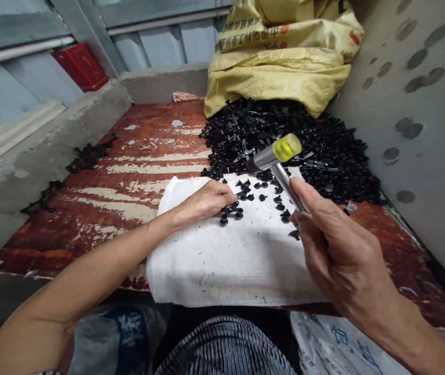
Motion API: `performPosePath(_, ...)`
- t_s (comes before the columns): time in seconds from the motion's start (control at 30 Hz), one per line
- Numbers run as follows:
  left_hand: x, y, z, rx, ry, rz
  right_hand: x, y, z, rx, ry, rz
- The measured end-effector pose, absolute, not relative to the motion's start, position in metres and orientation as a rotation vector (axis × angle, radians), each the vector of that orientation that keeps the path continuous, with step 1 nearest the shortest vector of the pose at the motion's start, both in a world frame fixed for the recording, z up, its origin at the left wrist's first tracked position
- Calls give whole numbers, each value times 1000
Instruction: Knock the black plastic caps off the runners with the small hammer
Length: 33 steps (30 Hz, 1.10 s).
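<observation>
Black plastic piece [231, 210]: on white cloth [226, 265] | left hand [210, 200]: fingertips pinching piece | right hand [339, 239]: fingers wrapped round hammer [277, 162], head above cloth | advised: keep piece flat, left fingertips clear of hammer.

Left arm [116, 252] bare, coming in from lower left, elbow bent, forearm running diagonally up to the right, wrist about straight. Left hand [211, 199] is back-up, fingers curled under, tips closed in a pinch. Right hand [343, 245] is raised, looks larger and closer to camera, in a closed grip and angled up-left, with the bare right forearm [409, 320] entering from lower right; hands are apart, left one a bit farther out.
</observation>
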State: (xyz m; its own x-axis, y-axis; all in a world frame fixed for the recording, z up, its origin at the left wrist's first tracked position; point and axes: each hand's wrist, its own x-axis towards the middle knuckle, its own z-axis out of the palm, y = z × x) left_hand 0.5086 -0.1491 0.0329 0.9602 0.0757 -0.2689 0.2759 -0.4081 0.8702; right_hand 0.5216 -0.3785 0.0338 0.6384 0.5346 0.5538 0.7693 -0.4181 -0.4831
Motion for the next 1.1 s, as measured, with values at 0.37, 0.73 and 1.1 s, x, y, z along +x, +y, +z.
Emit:
performPosePath(0.37,508,-146,31,2031,208,-198,522,-371,39,-2223,-1029,-603)
performPosePath(0.73,509,-148,32,2199,228,-196,531,-370,32,-2589,-1097,-316)
performPosePath(1.1,490,-112,53,2176,-54,-467,530,-390,20,-2806,-1182,-332)
